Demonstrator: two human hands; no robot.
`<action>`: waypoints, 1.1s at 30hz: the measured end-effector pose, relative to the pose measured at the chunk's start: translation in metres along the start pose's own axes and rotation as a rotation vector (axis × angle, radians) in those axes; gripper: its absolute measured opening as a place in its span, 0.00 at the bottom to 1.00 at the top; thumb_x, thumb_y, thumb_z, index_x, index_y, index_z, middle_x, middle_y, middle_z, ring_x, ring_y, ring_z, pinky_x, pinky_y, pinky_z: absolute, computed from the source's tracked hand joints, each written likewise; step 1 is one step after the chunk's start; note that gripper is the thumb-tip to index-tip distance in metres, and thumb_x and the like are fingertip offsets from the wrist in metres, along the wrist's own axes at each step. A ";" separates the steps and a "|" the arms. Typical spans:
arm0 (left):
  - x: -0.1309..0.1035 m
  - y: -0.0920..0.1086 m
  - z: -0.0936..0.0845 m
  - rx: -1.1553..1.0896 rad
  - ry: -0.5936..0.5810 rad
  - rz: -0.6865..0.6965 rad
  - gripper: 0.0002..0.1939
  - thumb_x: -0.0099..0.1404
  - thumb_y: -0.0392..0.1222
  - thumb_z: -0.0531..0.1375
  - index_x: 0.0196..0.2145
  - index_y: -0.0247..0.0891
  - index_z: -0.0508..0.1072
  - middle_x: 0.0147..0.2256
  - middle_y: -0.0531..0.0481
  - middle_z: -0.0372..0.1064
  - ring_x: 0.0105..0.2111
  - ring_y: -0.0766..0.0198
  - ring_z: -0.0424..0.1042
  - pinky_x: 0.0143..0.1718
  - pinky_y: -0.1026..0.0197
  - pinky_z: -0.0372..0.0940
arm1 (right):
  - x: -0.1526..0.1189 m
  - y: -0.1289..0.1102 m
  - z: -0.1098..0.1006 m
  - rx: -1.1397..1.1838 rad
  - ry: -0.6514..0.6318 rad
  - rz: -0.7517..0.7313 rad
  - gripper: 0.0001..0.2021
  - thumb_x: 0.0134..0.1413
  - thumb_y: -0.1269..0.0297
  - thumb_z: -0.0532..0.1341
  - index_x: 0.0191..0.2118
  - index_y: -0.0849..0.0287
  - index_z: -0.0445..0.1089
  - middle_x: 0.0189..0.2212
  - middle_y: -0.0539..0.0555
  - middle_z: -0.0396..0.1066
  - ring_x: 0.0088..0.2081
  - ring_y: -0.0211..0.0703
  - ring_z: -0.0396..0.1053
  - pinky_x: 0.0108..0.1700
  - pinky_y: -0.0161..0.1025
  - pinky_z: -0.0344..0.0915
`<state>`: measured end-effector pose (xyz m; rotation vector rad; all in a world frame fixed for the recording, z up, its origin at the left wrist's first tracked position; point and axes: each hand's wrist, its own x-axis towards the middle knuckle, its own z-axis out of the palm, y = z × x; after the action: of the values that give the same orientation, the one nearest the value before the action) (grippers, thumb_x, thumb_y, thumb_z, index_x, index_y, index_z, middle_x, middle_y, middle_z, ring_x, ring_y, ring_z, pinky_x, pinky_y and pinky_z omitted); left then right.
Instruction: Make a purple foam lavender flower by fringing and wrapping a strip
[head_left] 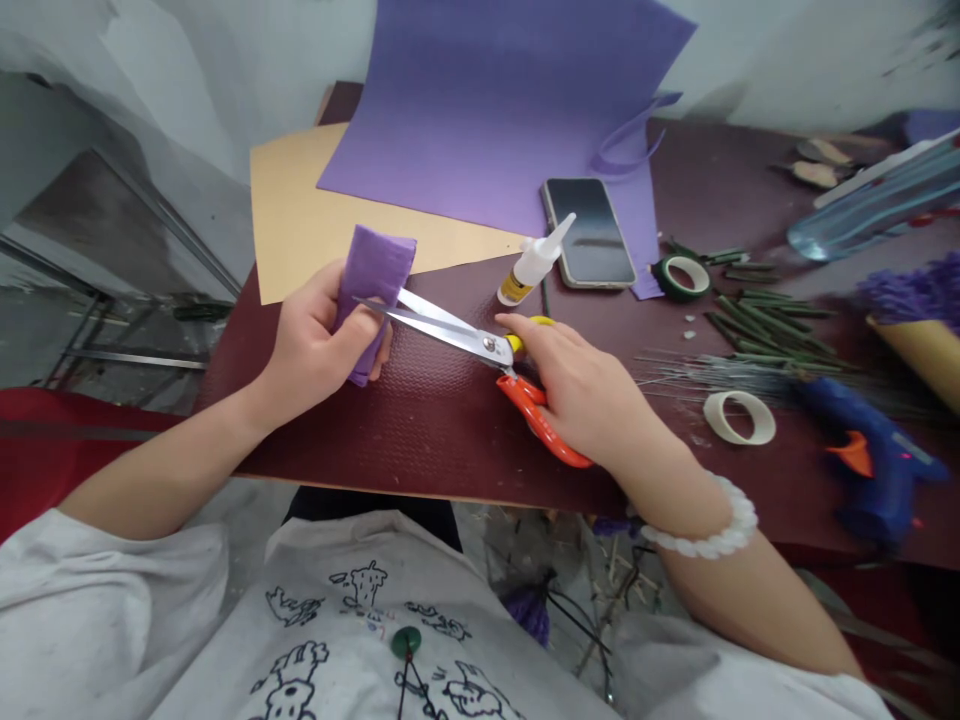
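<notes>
My left hand [319, 335] is closed around a folded strip of purple craft paper or foam [375, 265], held upright over the left part of the table. In my right hand [577, 385] are scissors [457, 335] with one red and one yellow handle. Their blades are parted and point left. One blade crosses in front of the purple strip by my left thumb, while the other reaches its right edge. Whether the blades press into the strip I cannot tell. A small white glue bottle [529, 270] with a yellow label stands just beyond the scissors.
Beyond lie a large purple sheet [487, 110], a tan sheet [300, 220] and a phone [592, 240]. To the right are green tape [681, 276], green stems [772, 325], thin wires [697, 370], a white tape roll [739, 418] and a blue glue gun [877, 460]. The table's front edge [420, 490] is near my body.
</notes>
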<state>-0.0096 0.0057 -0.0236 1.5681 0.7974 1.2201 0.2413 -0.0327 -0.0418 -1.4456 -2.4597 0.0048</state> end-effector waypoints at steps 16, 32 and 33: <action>0.000 0.002 0.003 0.047 0.002 0.085 0.05 0.57 0.27 0.59 0.29 0.34 0.69 0.17 0.57 0.68 0.13 0.71 0.67 0.13 0.71 0.64 | 0.001 0.001 0.003 -0.050 0.048 -0.005 0.22 0.53 0.66 0.50 0.55 0.64 0.61 0.37 0.58 0.75 0.33 0.46 0.71 0.29 0.38 0.60; -0.002 0.003 0.003 -0.005 -0.057 -0.066 0.05 0.63 0.33 0.58 0.30 0.38 0.65 0.18 0.59 0.68 0.14 0.71 0.67 0.14 0.68 0.64 | 0.002 -0.001 0.004 -0.035 0.032 0.056 0.18 0.55 0.63 0.51 0.49 0.63 0.67 0.27 0.54 0.73 0.30 0.45 0.69 0.27 0.37 0.58; -0.002 0.002 0.003 -0.011 -0.056 -0.054 0.04 0.63 0.34 0.58 0.31 0.38 0.65 0.18 0.59 0.66 0.13 0.72 0.65 0.13 0.68 0.61 | 0.002 -0.001 0.004 -0.023 0.029 0.049 0.20 0.56 0.63 0.51 0.52 0.63 0.65 0.33 0.57 0.74 0.34 0.47 0.70 0.30 0.39 0.61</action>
<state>-0.0074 0.0029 -0.0224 1.5547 0.7909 1.1352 0.2388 -0.0306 -0.0452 -1.5040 -2.4086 -0.0336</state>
